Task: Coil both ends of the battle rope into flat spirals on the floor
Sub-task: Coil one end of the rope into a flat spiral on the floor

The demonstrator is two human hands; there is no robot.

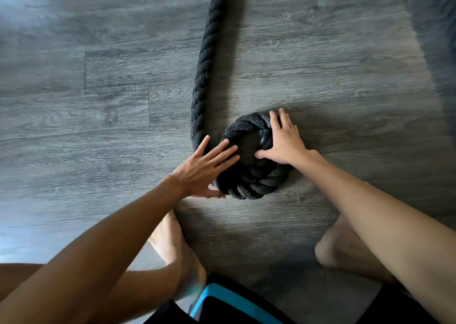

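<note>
A thick black battle rope (pixel 206 52) runs from the top of the view down the grey wood floor and curls into a small tight coil (pixel 254 175) in front of me. My left hand (pixel 204 168) lies flat with fingers spread against the coil's left side, where the rope bends in. My right hand (pixel 286 141) presses on the coil's upper right, fingers spread over the rope and thumb near the centre. Neither hand closes around the rope. Only this one end of the rope is in view.
My two bare feet (pixel 177 247) (pixel 345 247) rest on the floor just below the coil, with black shorts trimmed in blue (pixel 222 299) at the bottom edge. A dark soft shape (pixel 439 27) sits at the top right. Grey plank floor (pixel 98 101) surrounds the rope.
</note>
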